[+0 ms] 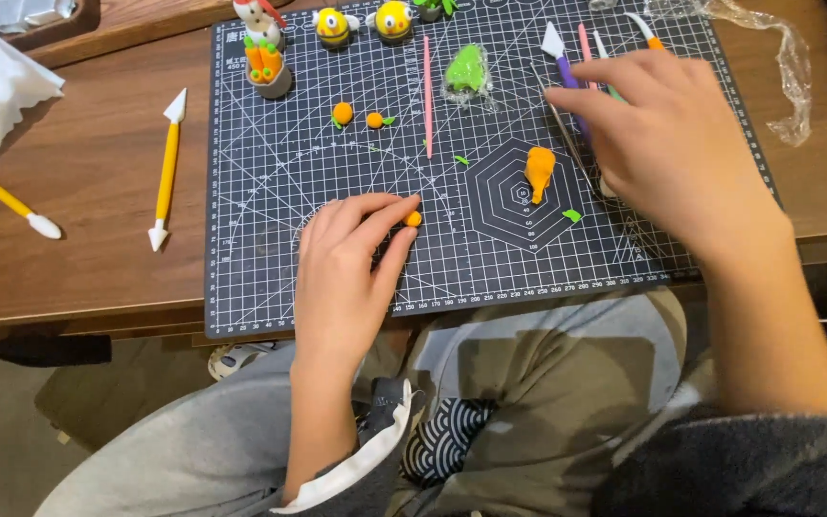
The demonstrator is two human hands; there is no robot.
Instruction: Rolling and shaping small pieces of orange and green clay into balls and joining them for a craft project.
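Observation:
My left hand (346,258) lies flat on the dark cutting mat (270,191), its fingertips touching a small orange clay ball (413,219). My right hand (662,144) hovers over the mat's right side above several modelling tools, its fingers near a purple-handled tool (567,72); whether it grips one I cannot tell. An orange carrot-shaped clay piece (539,170) rests on the hexagon marking between my hands, with a green clay bit (572,215) beside it.
A pink stick (427,91), a green clay lump in wrap (468,70), two small orange clay pieces (356,116) and clay figures (270,48) sit at the mat's far side. Yellow tools (167,168) lie on the wooden table to the left. Clear wrap (787,67) lies at the right.

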